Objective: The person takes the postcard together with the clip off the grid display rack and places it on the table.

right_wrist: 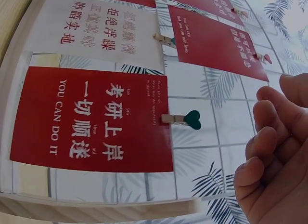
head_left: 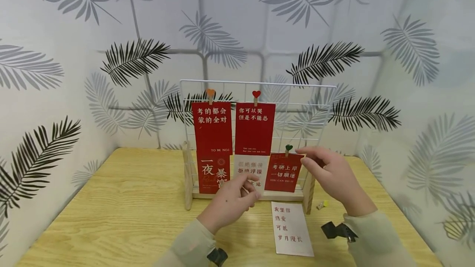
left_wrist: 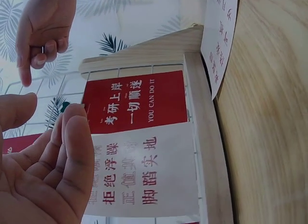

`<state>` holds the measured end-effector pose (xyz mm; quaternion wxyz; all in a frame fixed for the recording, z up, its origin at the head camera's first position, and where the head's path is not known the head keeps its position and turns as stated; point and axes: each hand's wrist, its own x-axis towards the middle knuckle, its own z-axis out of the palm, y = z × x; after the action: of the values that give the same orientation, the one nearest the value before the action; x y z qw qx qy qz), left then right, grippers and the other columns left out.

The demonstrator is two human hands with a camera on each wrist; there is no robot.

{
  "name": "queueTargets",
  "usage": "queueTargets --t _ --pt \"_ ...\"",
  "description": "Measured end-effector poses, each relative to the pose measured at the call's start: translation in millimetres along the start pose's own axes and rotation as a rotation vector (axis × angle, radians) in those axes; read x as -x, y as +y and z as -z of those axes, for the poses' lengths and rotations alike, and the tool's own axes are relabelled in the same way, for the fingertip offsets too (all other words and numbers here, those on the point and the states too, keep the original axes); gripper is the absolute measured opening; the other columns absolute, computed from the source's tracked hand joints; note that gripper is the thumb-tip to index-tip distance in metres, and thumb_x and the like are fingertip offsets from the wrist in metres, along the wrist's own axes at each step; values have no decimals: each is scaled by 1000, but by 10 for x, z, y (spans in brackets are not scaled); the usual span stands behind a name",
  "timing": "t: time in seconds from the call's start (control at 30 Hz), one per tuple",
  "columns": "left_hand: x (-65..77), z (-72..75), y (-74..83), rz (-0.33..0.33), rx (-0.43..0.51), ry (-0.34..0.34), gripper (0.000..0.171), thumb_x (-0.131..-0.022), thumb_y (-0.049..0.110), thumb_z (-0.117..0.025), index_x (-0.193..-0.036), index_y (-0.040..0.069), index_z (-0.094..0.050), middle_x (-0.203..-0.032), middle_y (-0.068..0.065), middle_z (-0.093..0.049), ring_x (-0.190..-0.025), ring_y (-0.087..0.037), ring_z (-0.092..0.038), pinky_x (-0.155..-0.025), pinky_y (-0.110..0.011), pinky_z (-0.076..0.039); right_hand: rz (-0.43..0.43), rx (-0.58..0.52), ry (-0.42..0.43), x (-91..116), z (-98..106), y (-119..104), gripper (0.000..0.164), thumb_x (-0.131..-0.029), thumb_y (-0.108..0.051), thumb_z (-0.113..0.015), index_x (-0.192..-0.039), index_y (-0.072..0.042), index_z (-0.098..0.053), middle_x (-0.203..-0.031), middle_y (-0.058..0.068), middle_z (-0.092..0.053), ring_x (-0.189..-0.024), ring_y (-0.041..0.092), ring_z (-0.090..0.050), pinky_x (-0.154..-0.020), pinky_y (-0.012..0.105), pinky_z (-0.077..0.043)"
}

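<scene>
My right hand (head_left: 330, 176) hovers by the right edge of a small red card (head_left: 283, 179), its fingers loosely bent around nothing. That card hangs from a wooden clothespin with a green heart (right_wrist: 192, 120) on a white wire grid rack (head_left: 256, 82). Lower and to the left, my left hand (head_left: 230, 202) is in front of a white card with red writing (left_wrist: 144, 178), partly hiding it in the head view. Its fingers curve loosely and hold nothing, as the left wrist view shows. Another clothespin (right_wrist: 164, 39) clips the white card's top.
Two upper red cards (head_left: 212, 135) hang under orange and red heart clips (head_left: 256, 94); another red card (head_left: 208, 178) hangs lower left. On the wooden table (head_left: 122, 209) lie a loose white card (head_left: 293, 230) and a small yellow-topped clip (head_left: 325, 204). Wooden feet (head_left: 188, 193) support the rack.
</scene>
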<state>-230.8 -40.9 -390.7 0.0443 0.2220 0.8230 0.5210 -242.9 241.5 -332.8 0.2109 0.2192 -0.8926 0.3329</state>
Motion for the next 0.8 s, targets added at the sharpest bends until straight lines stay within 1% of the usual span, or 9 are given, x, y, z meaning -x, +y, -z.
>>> queueTargets --t 0.1,0.23,0.4,0.6,0.8 --pt "4 44 24 -8 -41 7 39 -99 29 -66 -135 19 -58 -98 8 -65 -82 -15 -64 -71 -34 -55 16 2 -1 -50 26 -72 29 -102 -23 -64 -129 -15 -68 -88 -2 -63 -73 17 -55 -63 30 -48" --pt "-1 92 52 -33 -103 34 39 -99 29 -66 -135 17 -58 -98 10 -64 -85 -12 -62 -74 -33 -54 41 2 -10 -146 59 -166 29 -101 -23 -64 -130 -17 -68 -81 -3 -58 -67 16 -52 -59 30 -45" --pt "-4 150 72 -64 -134 66 41 -99 30 -65 -137 16 -57 -100 11 -64 -87 -11 -62 -74 -33 -54 87 14 -4 -256 109 -253 29 -101 -23 -65 -130 -17 -68 -79 -3 -57 -64 15 -51 -58 29 -44" --pt "5 235 112 -66 -143 90 43 -99 31 -66 -138 18 -56 -102 11 -64 -90 -10 -62 -76 -33 -55 141 47 4 -359 160 -317 33 -100 -20 -65 -133 -17 -66 -79 -5 -55 -62 13 -50 -57 28 -44" --pt "-8 349 189 -107 -183 116 42 -99 29 -65 -139 18 -54 -102 12 -63 -91 -8 -63 -76 -33 -55 189 54 29 -452 198 -375 32 -100 -19 -66 -132 -16 -67 -78 -6 -59 -62 12 -51 -57 28 -45"
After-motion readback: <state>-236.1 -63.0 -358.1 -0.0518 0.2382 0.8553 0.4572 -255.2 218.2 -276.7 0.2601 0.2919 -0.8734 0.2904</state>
